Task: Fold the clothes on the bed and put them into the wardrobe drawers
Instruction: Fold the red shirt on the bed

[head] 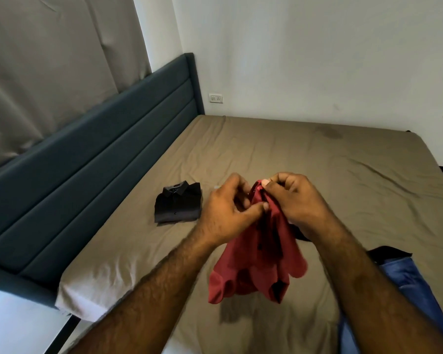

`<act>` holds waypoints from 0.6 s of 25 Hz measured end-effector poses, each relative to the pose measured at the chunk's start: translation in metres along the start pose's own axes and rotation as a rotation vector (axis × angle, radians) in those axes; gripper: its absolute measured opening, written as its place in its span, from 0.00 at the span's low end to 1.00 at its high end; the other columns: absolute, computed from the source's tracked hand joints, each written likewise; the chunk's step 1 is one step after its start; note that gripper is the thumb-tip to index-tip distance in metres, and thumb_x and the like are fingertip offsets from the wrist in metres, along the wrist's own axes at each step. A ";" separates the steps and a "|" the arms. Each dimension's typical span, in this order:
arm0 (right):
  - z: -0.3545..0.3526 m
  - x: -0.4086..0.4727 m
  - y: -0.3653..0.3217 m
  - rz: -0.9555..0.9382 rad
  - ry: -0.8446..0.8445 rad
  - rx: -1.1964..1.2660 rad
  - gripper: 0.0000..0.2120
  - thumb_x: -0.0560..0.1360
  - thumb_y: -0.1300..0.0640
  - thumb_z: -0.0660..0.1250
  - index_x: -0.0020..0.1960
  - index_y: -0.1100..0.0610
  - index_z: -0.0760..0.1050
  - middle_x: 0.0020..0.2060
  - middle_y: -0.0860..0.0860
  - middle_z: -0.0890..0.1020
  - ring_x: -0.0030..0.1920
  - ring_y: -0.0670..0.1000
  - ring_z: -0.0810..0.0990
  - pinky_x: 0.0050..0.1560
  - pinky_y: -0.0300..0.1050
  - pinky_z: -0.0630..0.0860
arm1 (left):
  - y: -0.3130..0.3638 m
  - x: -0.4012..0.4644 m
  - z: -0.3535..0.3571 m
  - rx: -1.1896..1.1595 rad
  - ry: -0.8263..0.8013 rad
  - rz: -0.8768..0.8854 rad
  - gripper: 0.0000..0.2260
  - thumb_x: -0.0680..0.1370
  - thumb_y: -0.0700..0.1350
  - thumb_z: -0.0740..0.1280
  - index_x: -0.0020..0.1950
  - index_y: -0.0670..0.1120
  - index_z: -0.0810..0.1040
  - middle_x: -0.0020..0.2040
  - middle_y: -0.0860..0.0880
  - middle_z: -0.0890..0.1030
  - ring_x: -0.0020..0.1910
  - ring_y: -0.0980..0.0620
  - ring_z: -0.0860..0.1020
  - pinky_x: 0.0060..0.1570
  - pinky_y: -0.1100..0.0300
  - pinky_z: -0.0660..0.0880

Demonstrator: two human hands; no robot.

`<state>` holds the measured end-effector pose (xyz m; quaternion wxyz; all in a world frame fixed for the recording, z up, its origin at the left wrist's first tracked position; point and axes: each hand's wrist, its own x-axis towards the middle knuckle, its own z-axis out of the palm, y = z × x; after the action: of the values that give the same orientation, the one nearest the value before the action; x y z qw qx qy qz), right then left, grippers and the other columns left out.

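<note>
Bed with brown sheet bears blue jeans at right edge and folded black shirt near headboard; red shirt hangs above mattress, pinched at collar by left hand and right hand.

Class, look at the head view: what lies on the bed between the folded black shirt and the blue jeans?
The red shirt, held up over the brown sheet by both hands, left and right.
</note>
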<state>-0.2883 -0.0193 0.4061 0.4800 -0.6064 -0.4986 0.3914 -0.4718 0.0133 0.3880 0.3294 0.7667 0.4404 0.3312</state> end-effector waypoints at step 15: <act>-0.077 -0.001 0.001 0.187 -0.059 -0.896 0.13 0.73 0.42 0.78 0.39 0.51 0.84 0.36 0.48 0.85 0.40 0.50 0.83 0.43 0.48 0.81 | -0.015 0.023 -0.040 0.399 0.075 0.098 0.06 0.77 0.47 0.74 0.52 0.55 0.87 0.46 0.59 0.86 0.46 0.61 0.82 0.50 0.64 0.77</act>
<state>-0.2148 -0.0352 0.4228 0.1186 -0.7851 -0.5754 0.1960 -0.5014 0.0479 0.4034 0.1378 0.8243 0.4716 0.2814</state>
